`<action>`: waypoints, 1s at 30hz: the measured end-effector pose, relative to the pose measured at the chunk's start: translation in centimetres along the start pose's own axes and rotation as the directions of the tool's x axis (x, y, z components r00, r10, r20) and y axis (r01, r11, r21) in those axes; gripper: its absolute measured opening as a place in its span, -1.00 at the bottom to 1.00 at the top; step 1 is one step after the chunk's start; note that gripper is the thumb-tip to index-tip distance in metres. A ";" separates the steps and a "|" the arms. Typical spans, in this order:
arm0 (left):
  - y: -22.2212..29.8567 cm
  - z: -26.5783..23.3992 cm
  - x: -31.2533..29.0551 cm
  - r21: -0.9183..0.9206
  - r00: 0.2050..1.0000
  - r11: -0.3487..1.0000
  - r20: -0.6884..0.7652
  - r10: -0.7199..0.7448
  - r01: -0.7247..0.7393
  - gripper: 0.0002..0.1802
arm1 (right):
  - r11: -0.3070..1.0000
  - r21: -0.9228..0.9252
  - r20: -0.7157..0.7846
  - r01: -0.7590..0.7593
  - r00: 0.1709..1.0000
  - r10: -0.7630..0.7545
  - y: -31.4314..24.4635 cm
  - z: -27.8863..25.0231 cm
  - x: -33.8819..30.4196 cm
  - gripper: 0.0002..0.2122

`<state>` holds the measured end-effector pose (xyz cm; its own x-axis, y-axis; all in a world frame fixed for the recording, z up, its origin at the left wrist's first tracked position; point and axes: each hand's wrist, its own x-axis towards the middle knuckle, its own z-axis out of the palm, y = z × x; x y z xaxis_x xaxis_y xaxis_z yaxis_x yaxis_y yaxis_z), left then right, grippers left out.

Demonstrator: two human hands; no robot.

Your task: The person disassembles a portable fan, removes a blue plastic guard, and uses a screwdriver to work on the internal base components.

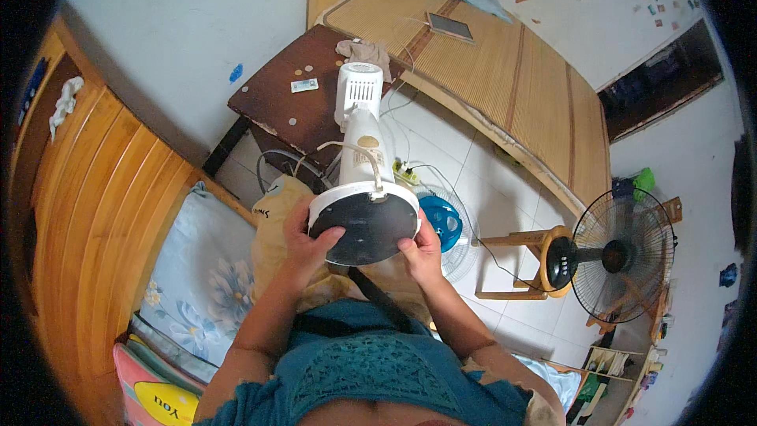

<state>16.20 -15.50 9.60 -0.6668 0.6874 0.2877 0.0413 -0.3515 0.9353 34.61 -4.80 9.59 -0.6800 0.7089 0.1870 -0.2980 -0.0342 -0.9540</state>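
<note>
Between both hands I hold a white fan body (367,142) tilted over, with its round dark base underside (364,233) toward me and its motor housing pointing away. My left hand (306,237) grips the left of the base rim, thumb on the underside. On the opposite rim my right hand (423,251) grips in the same way. A pale power cord (347,144) loops out from the base and across the column. Just right of the base, blue fan blades (441,222) lie by a round wire guard (460,262), partly hidden by my right hand.
A dark brown table (272,102) stands ahead, with coins and a small white packet (304,85) on it. A mat-covered bed (473,55) carries a tablet. At right, a black fan (615,255) sits on a wooden stool (524,241). To the left is a wooden headboard (102,213).
</note>
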 end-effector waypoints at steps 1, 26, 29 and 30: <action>-0.1 -0.1 -0.1 -0.017 1.000 1.000 0.001 -0.014 0.014 -0.52 | 1.000 -0.022 0.007 -0.017 1.000 0.017 -0.3 0.1 -0.1 -0.36; 0.7 -2.5 -0.5 0.005 0.997 1.000 0.080 -0.016 0.016 -0.41 | 0.981 -0.140 0.080 -0.135 0.986 0.147 -2.4 1.5 -0.5 -0.43; 1.0 -2.1 -0.3 -0.066 0.998 0.996 -0.001 -0.065 0.065 -0.41 | 0.987 -0.128 0.053 -0.101 0.993 0.108 -2.6 2.1 0.2 -0.44; 0.9 -2.1 -0.2 -0.058 0.997 0.996 -0.002 -0.074 0.074 -0.41 | 0.992 -0.061 0.063 -0.112 0.991 0.116 -2.8 2.3 0.3 -0.43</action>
<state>14.81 -17.33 9.95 -0.6695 0.7103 0.2174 -0.0515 -0.3364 0.9403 33.65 -6.09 12.83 -0.7507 0.6546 0.0892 -0.1785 -0.0710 -0.9814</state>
